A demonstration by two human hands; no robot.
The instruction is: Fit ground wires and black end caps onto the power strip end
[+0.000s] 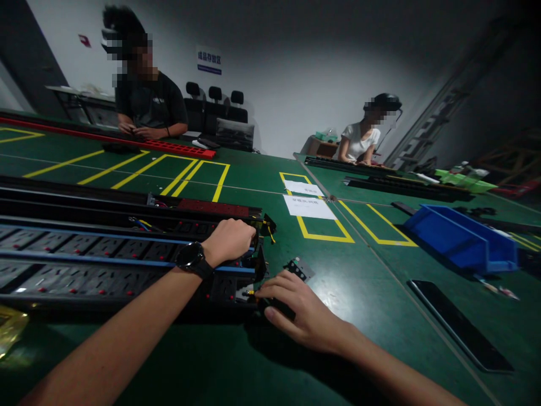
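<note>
Several long black power strips with rows of sockets and small red parts lie side by side at the left. My left hand, with a black watch on the wrist, is curled closed over the right end of one strip; what its fingers hold is hidden. Lower down, my right hand curves its fingers and thumb around a black end piece at the end of the nearest strip. A yellow wire tip shows by its fingertips. Just beyond this hand lies a small metal plate with holes.
To the right are a blue bin and a dark flat phone-like slab. Paper sheets lie on the green table among yellow tape outlines. Two people work across the table. Yellow film sits at the left edge.
</note>
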